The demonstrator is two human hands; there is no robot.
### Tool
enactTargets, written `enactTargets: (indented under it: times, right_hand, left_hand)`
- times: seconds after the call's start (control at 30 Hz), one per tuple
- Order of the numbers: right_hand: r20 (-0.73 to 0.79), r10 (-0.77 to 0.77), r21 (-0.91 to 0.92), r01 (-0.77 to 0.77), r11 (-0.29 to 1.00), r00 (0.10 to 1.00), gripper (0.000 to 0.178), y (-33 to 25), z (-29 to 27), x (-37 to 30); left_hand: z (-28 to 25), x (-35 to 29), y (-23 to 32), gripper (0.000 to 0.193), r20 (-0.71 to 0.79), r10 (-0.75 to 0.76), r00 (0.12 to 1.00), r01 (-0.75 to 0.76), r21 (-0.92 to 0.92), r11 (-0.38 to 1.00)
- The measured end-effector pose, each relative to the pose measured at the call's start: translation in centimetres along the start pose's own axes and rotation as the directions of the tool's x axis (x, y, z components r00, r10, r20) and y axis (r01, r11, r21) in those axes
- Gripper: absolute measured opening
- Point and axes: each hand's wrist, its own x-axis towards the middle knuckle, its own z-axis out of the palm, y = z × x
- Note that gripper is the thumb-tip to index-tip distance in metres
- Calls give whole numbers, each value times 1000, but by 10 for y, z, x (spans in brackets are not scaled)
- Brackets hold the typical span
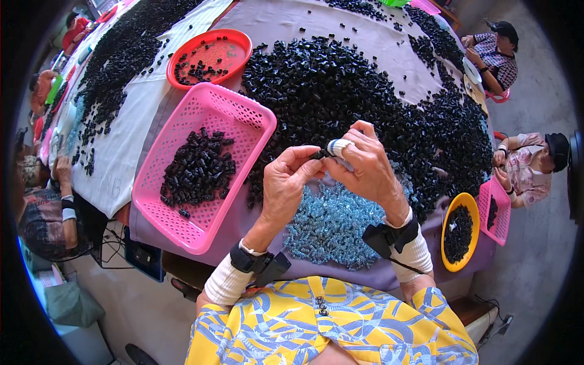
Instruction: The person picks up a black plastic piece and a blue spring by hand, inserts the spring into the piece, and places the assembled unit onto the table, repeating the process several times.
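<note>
My left hand point(285, 185) pinches a small black plastic piece point(317, 154) between thumb and fingers, above the edge of a big pile of similar black pieces point(316, 85). The fingers of my right hand point(368, 163) are closed right against that piece; what they grip is hidden. A white covering with a blue stripe wraps one right finger. Just below my hands lies a heap of small silvery-blue coil springs point(334, 225). To the left of my left hand, a pink perforated basket point(243, 112) contains a mound of black pieces point(198, 167).
A red round tray point(228, 45) with scattered black pieces stands behind the basket. At right are a yellow bowl point(449, 258) and another pink basket point(502, 210). People sit along both sides; another black pile point(125, 55) covers the far left.
</note>
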Motion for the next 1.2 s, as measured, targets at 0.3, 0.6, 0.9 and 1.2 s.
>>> enactTargets:
  times: [0.3,0.6,0.9,1.2]
  right_hand:
    - [104,-42,49,37,998,994,12,3,-6,-1]
    - [54,4,-88,1,996,999,9,-4,3,-7]
    - [62,-10,-188,21,982,998,11,-3,6,-7]
    - [221,-22,-281,85,956,975,11,-9,-4,-5]
  left_hand:
    - [-2,-1,-3,19,23,20,1000,-21,63,998]
    - [0,0,-3,21,-3,68,998,-68,94,993]
    - [1,1,-7,25,-48,36,998,-30,124,992]
    - [1,-1,-9,22,-39,77,996,-66,232,970]
